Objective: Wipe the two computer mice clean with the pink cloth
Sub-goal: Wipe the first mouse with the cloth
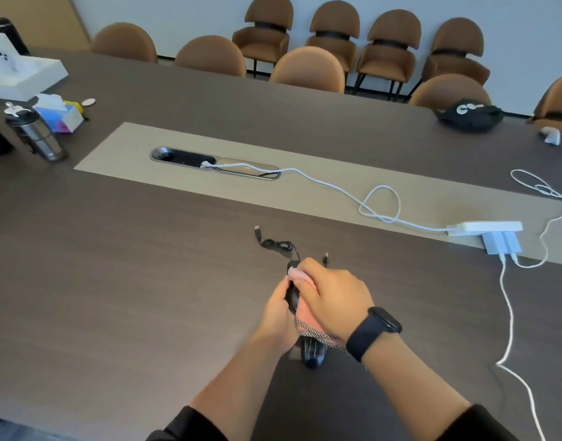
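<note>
My left hand grips a black computer mouse, held above the dark table. Its coiled black cable trails away onto the tabletop. My right hand, with a black watch on the wrist, presses the pink cloth against that mouse; the cloth's patterned edge hangs below my palm. The second black mouse lies on the table right under my hands, partly hidden by the cloth.
A white power strip with chargers and white cables lies to the right. A cable port sits in the table's pale centre strip. A metal bottle and tissue box stand far left. A black bag is far right. Brown chairs line the far side.
</note>
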Tool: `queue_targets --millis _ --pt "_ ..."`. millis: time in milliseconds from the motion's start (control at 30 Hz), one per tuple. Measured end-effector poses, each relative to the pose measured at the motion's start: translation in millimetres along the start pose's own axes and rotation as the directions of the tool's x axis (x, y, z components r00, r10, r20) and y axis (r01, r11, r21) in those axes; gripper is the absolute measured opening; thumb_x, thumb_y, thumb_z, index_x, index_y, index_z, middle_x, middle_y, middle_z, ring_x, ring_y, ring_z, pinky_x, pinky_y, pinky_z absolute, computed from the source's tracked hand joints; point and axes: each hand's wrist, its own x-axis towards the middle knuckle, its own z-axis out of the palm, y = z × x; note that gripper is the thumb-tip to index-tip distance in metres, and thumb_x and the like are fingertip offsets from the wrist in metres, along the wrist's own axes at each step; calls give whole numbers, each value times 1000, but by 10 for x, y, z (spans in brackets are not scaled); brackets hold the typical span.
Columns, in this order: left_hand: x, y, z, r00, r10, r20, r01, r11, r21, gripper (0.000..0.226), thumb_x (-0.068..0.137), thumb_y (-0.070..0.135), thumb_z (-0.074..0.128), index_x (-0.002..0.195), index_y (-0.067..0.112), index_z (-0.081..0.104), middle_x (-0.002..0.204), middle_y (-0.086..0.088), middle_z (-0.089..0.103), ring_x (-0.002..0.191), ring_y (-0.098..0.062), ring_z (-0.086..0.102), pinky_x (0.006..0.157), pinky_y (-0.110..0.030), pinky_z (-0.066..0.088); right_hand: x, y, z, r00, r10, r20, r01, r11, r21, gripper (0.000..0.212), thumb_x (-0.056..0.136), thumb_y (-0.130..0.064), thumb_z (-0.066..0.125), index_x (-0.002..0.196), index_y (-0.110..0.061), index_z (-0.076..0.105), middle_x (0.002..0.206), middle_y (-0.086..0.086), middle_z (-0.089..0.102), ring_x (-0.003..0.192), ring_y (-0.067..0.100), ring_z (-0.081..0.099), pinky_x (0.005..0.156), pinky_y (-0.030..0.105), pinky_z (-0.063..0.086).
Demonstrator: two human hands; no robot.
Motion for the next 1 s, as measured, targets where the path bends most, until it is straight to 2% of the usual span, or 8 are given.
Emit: queue_targets --millis 100,167,233,400,567,733,900,1000 --pt "15 -2 -7 999 13 -46 -13 1000 3 48 95 48 37 113 14 66 105 -10 72 102 -23 67 80 -37 53 103 -53 119 1000 -19 -17 16 990 -138 26 100 -43 33 105 -25 51 79 4 69 74 32 64 54 32 37" --pt "39 -2 -48 998 6 -56 -6 1000 -8 46 97 45 34 111 15 65 93 -6 75 90 -19 70 67 -30 55 143 -60 198 999 -25 -30 18 982 -188 18 100 -36 34 110 -24 43 66 4 61 57 32 55 49 32 37" --pt "48 3 -70 999 6 -51 -6 1000 -19 45 98 43 33 93 15 68 72 -3 74 69 -15 71 52 -23 53 170 -69 260 1000 -26 -2 25 975 -222 10 98 -29 38 106 -23 39 62 2 55 52 31 49 47 31 38" --pt "60 18 -117 999 -31 -25 29 998 -52 62 97 44 33 57 17 71 55 -1 67 54 -15 67 48 -22 51 168 -92 417 998 -18 53 32 955 -294 3 93 -19 46 90 -18 46 66 0 57 63 30 62 44 29 29" --pt "55 76 -141 995 -38 -95 26 992 -127 51 94 48 39 106 9 68 88 -10 70 87 -24 65 81 -36 50 6 -107 537 998 -25 55 36 973 -227 26 100 -30 36 114 -19 55 95 4 71 87 30 67 59 32 37" --pt "39 96 -176 992 -91 -86 75 983 -168 56 92 51 42 112 5 66 88 -11 73 87 -24 65 80 -38 51 -159 -150 572 992 -7 124 26 988 -154 27 99 -33 35 113 -24 56 96 2 70 88 29 66 60 32 39" --pt "-2 120 -174 999 -34 -22 28 973 -229 51 94 45 39 117 9 67 109 -13 73 106 -26 66 92 -40 49 -4 -159 251 978 50 -200 -58 998 -33 21 95 -34 46 104 -28 65 85 1 74 80 29 67 65 38 55" --pt "-50 157 -113 1000 -14 -8 12 969 -245 48 95 42 40 117 8 67 108 -13 73 105 -26 67 91 -40 50 91 -156 246 989 41 -141 -53 995 -81 21 96 -34 46 104 -27 64 87 1 74 82 29 67 64 36 55"
